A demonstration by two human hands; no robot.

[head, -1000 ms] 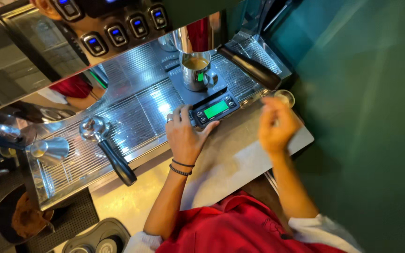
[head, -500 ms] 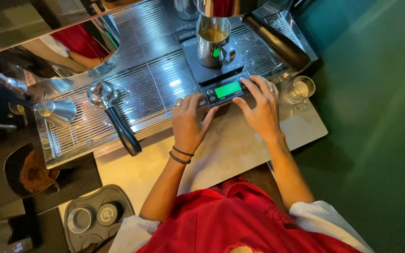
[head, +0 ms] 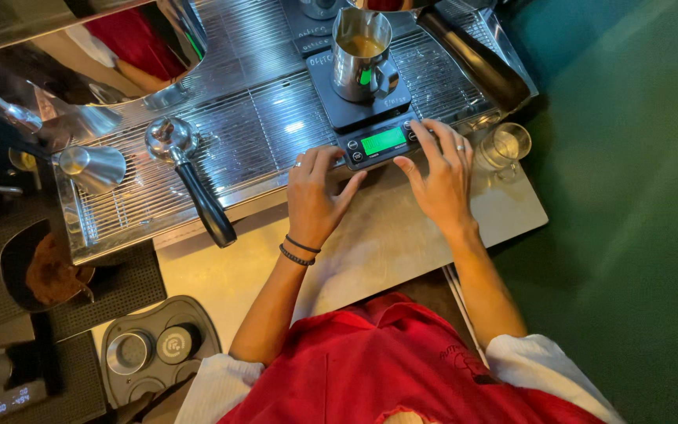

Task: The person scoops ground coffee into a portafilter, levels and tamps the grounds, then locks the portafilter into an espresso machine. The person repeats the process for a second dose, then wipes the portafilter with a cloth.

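While we look down from the head camera, our left hand (head: 313, 191) rests flat, grip loose and empty, fingertips touching the front edge of the small black digital scale with its green display (head: 378, 141). Our right hand (head: 439, 174) lies spread on its right end, holding nothing. Beyond both grips, a steel milk pitcher of coffee (head: 360, 55) stands on the scale; a small clear glass (head: 505, 146) sits just right of the right hand.

A black digital coffee scale (head: 366, 118) with a lit green display sits level on the espresso machine's drip tray, carrying an upright steel pitcher (head: 360, 55) holding brown coffee.
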